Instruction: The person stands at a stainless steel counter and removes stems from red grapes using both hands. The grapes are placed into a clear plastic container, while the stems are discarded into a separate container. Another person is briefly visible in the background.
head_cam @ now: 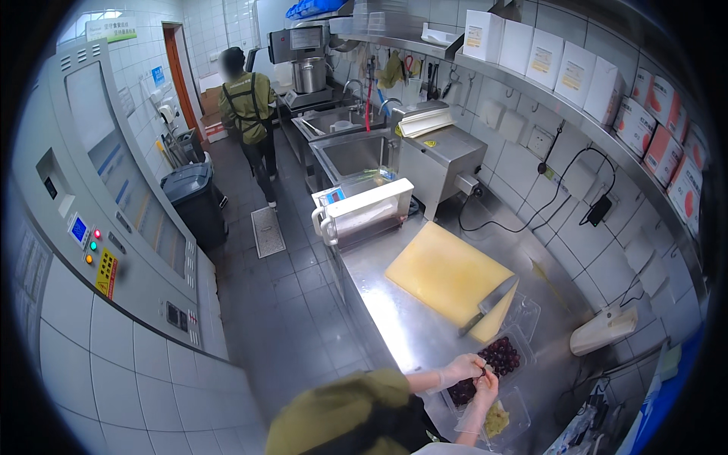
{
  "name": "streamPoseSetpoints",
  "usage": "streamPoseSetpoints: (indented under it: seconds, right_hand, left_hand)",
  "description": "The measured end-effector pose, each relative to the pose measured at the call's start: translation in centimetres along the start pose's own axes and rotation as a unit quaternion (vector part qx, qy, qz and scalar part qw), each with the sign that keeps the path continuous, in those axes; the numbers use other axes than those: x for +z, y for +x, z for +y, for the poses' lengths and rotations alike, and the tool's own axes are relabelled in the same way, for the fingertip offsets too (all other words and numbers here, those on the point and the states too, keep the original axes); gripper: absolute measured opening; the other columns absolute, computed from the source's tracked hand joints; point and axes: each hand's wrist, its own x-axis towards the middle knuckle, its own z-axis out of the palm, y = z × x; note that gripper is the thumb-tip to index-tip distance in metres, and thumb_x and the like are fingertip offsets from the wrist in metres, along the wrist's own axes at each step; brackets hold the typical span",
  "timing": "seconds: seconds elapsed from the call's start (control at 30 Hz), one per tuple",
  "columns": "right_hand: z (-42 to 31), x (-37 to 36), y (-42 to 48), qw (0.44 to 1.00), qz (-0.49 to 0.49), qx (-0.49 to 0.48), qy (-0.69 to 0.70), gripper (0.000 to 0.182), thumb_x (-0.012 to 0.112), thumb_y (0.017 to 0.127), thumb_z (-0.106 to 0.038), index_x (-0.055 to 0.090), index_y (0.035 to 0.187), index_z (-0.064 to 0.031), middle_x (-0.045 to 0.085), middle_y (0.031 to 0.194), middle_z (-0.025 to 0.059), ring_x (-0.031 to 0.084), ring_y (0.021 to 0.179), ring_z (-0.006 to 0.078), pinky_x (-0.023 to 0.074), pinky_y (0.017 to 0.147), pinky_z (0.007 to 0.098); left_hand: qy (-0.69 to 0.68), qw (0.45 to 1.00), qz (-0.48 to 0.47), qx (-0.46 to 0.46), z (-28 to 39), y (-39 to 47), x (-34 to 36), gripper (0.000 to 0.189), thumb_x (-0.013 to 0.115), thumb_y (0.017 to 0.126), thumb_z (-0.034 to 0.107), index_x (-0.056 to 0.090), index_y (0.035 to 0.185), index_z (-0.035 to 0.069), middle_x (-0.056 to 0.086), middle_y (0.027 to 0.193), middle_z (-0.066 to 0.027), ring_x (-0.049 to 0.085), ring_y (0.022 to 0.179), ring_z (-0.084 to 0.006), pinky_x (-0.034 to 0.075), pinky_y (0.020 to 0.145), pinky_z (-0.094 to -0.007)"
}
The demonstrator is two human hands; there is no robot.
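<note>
Both my hands wear clear thin gloves and meet above a clear plastic tub of dark, round fruit that look like grapes. My left hand and my right hand pinch one small dark grape between their fingertips. Parts of the tub and its fruit are hidden beneath my hands. Close by my right wrist, a second clear tub holds pale yellow-green pulp. Beyond the grapes, a knife with a broad blade lies across the corner of a yellow cutting board.
A clear lid lies beside the board on the steel counter. Farther along stand a white-framed clear container, a steel machine and a sink. Boxes line the wall shelf. Another person stands in the aisle.
</note>
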Motion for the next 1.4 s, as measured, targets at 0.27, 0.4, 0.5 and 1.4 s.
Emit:
streamPoseSetpoints:
  seconds: [0.27,0.4,0.5,1.4]
  right_hand:
    - [-1.5,1.4,-1.5,0.992,0.028,-0.027,0.124,0.023,0.047,0.085,0.003,0.050,0.108,0.0088,0.056,0.102,0.0143,0.059,0.087,0.0201,0.0496,0.081,0.0284]
    - [0.0,0.7,-0.6,0.996,0.036,-0.010,0.080,0.021,0.045,0.086,0.006,0.050,0.106,0.0082,0.056,0.101,0.0161,0.059,0.085,0.0191,0.0498,0.079,0.0280]
    - [0.7,0.1,-0.5,0.997,0.058,-0.002,0.055,0.020,0.046,0.085,0.007,0.051,0.104,0.0071,0.057,0.099,0.0153,0.059,0.084,0.0187,0.0501,0.077,0.0279]
    - [0.4,0.6,-0.6,0.985,0.163,-0.040,-0.034,0.005,0.051,0.084,-0.003,0.052,0.088,0.0008,0.055,0.086,0.0070,0.053,0.074,0.0145,0.0460,0.067,0.0246]
  left_hand:
    - [0.127,0.989,0.015,0.074,3.3,-2.4,0.5,0.009,0.058,0.074,0.002,0.064,0.079,-0.001,0.066,0.078,-0.0100,0.064,0.071,-0.0158,0.051,0.062,-0.0299]
    - [0.280,0.956,0.054,0.062,2.4,-1.3,0.1,0.011,0.064,0.070,0.015,0.062,0.070,0.004,0.064,0.070,-0.0141,0.064,0.066,-0.0239,0.050,0.063,-0.0332]
    - [0.310,0.944,0.060,0.099,1.1,-0.8,0.3,0.010,0.063,0.071,0.014,0.062,0.070,0.004,0.064,0.068,-0.0135,0.064,0.066,-0.0257,0.050,0.063,-0.0343]
    - [0.193,0.975,0.011,0.110,-3.0,1.1,0.9,0.022,0.053,0.083,0.010,0.062,0.097,-0.004,0.064,0.094,-0.0138,0.062,0.088,-0.0228,0.049,0.079,-0.0309]
